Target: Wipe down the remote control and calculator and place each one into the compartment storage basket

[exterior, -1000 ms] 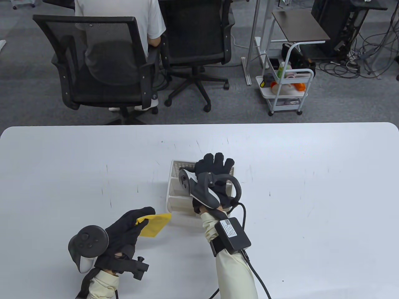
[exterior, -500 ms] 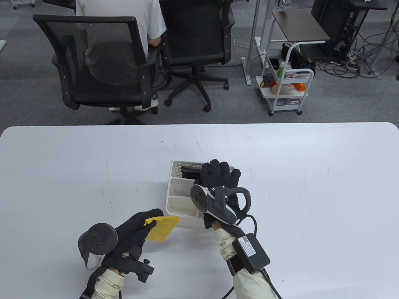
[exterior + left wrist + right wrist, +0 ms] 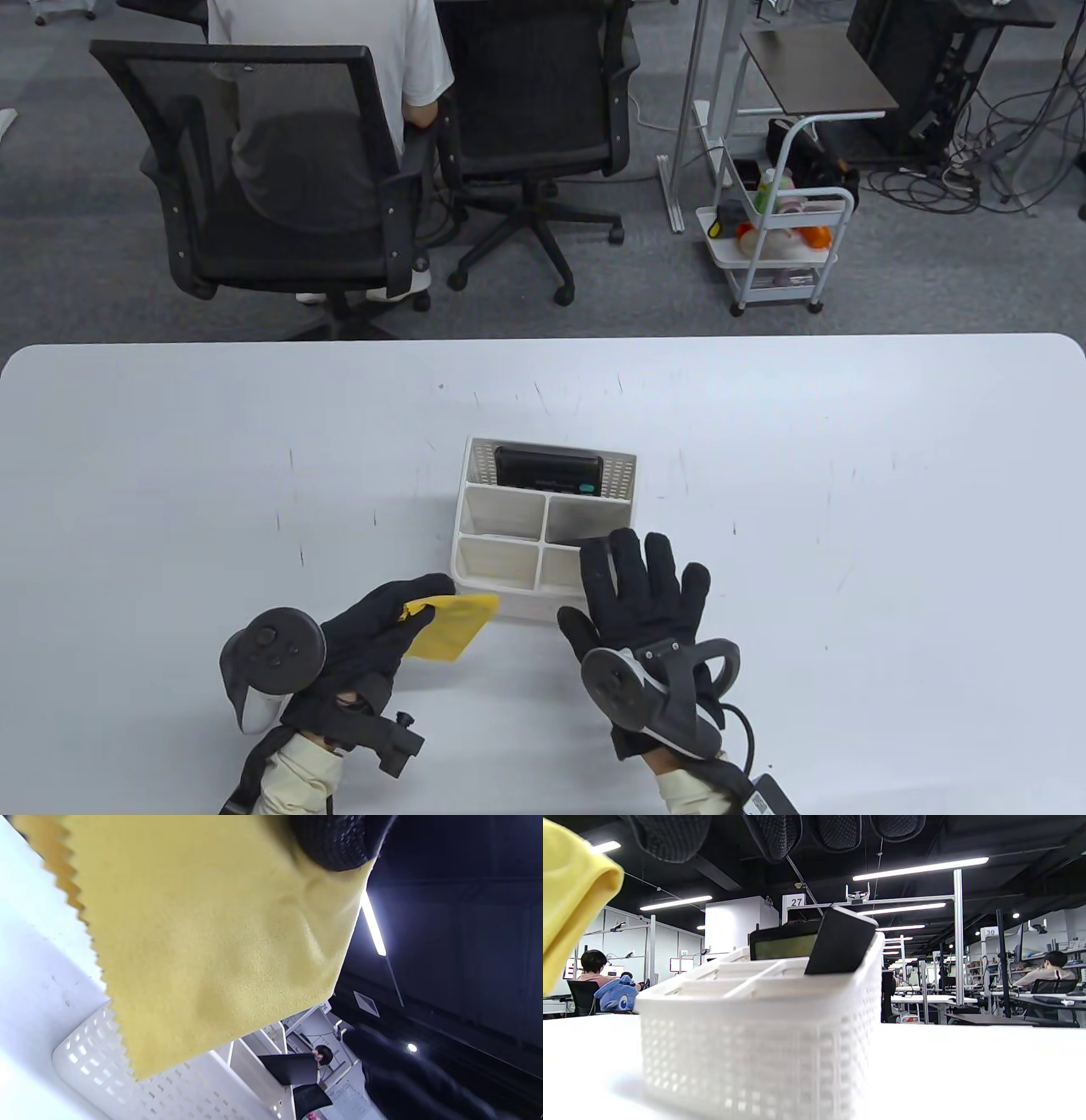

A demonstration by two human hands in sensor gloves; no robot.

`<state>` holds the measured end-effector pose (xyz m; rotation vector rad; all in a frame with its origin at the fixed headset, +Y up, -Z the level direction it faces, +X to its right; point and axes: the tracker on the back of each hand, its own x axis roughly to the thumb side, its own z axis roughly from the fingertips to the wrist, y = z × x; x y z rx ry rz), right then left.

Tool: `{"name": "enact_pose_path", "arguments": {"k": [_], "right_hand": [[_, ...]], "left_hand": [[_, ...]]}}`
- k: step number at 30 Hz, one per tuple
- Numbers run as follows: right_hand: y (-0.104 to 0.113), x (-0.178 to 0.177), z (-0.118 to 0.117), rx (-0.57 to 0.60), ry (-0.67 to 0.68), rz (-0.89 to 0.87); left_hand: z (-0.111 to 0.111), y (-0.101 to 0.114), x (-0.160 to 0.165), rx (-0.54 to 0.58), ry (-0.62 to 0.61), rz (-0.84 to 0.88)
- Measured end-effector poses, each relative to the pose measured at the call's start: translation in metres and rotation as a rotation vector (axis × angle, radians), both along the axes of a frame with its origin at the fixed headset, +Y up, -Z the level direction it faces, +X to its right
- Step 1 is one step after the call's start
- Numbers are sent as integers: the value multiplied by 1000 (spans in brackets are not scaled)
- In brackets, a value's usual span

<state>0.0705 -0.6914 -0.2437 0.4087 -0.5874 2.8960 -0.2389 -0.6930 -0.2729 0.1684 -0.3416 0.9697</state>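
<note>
The white compartment basket (image 3: 504, 515) stands mid-table. A black calculator (image 3: 547, 469) stands on edge in its long back compartment; its display (image 3: 782, 945) shows in the right wrist view. A black remote control (image 3: 841, 942) leans out of a front compartment, hidden under my fingers in the table view. My right hand (image 3: 638, 581) hovers flat over the basket's near right corner, fingers (image 3: 774, 832) straight, holding nothing. My left hand (image 3: 382, 624) is left of the basket's front and pinches a yellow cloth (image 3: 451, 626) (image 3: 212, 942) that touches the basket's near wall (image 3: 169, 1090).
Bare white tabletop (image 3: 848, 526) lies on both sides of the basket. Beyond the far edge stand black office chairs (image 3: 280, 170), one with a seated person, and a small white cart (image 3: 776, 246).
My right hand has let go of the calculator in the back compartment and drawn back to the basket's near right corner, opening flat. My left hand with the cloth crept right towards the basket.
</note>
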Motion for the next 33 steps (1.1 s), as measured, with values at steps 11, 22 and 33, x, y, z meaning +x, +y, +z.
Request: {"name": "enact_pose_path", "arguments": {"k": [11,22,33], "right_hand": [[-34,16,19,-159,10,-29],[-36,18,20,-173,13,-46],[-38,21,15,-188,8,-72]], "left_hand": [[9,13,-1,77,57,-83],[-31,50,46,71,17,-229],[-58,34,75,230,156,-585]]}}
